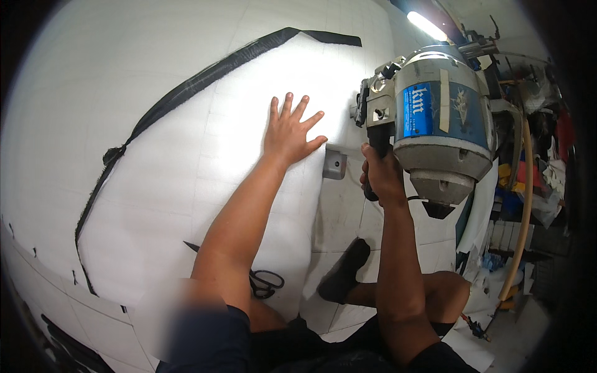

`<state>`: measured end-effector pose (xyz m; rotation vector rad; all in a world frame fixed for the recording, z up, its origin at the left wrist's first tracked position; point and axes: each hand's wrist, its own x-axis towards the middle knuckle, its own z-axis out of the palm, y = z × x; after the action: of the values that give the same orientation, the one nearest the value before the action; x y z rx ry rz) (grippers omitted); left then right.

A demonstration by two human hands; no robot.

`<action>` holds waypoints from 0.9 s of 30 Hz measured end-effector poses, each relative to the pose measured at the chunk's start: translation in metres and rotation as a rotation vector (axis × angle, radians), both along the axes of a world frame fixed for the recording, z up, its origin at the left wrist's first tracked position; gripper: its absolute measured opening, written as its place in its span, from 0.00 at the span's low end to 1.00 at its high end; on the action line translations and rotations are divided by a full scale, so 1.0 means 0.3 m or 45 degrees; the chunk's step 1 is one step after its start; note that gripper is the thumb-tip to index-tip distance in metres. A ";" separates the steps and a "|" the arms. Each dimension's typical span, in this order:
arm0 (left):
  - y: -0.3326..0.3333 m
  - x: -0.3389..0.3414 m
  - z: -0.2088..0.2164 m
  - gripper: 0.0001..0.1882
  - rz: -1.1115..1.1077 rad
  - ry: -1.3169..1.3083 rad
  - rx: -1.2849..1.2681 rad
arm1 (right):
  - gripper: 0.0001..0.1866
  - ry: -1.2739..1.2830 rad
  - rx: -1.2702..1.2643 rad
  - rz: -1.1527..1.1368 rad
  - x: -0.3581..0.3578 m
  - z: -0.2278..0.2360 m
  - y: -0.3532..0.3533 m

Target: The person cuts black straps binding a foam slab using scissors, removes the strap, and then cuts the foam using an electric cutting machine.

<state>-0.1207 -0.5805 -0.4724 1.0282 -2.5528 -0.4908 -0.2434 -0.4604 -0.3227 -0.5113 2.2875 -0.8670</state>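
My left hand (288, 140) lies flat, fingers spread, on a broad white layered sheet (239, 137) of soft-looking material, near its right edge. My right hand (384, 174) is wrapped around the black handle (380, 137) of an electric cloth-cutting machine (469, 124) with a large blue and grey motor. The machine stands to the right of the sheet; its blade is hidden from view. A grey metal piece (335, 165) shows beside the sheet's edge, left of my right hand. A black strip (205, 76) of material runs along the sheet's far and left side.
Black-handled scissors (266, 284) lie on the white sheet, partly under my left forearm. A foot in a dark sock (346, 270) rests on the pale tiled floor (429, 239). A bright tube lamp (427, 26) and a curved tan hose or pole (526, 186) are at right, among cluttered cloth.
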 end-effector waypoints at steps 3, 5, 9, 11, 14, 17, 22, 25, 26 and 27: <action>-0.002 0.009 -0.001 0.30 0.000 0.027 -0.005 | 0.17 0.007 0.059 0.004 -0.009 -0.004 -0.019; -0.001 0.008 -0.004 0.30 -0.001 0.036 -0.001 | 0.17 0.009 0.043 0.030 -0.015 -0.001 -0.037; -0.002 0.017 0.001 0.29 -0.004 0.072 0.003 | 0.17 0.073 0.067 0.043 -0.040 -0.012 -0.078; -0.004 0.016 0.008 0.30 -0.004 0.021 0.012 | 0.16 0.024 0.022 0.068 -0.070 -0.018 -0.101; -0.005 0.011 0.017 0.31 -0.013 -0.035 0.022 | 0.16 0.011 0.006 0.052 -0.112 -0.042 -0.118; -0.004 0.016 0.011 0.30 -0.012 0.015 0.015 | 0.16 0.022 -0.007 0.083 -0.137 -0.052 -0.152; -0.003 0.016 0.010 0.30 -0.012 0.047 0.032 | 0.16 0.063 0.014 0.059 -0.140 -0.032 -0.207; -0.002 0.011 0.007 0.30 -0.014 0.041 0.012 | 0.14 0.029 -0.030 0.086 -0.179 -0.042 -0.231; -0.002 0.009 0.004 0.30 -0.015 0.041 0.019 | 0.14 0.051 -0.013 0.103 -0.189 -0.042 -0.242; -0.001 0.009 0.002 0.30 -0.016 0.040 0.025 | 0.13 0.073 0.005 0.120 -0.196 -0.042 -0.251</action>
<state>-0.1181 -0.5809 -0.4718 1.0034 -2.5330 -0.5326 -0.3022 -0.5356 -0.3352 -0.6449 2.2958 -0.8112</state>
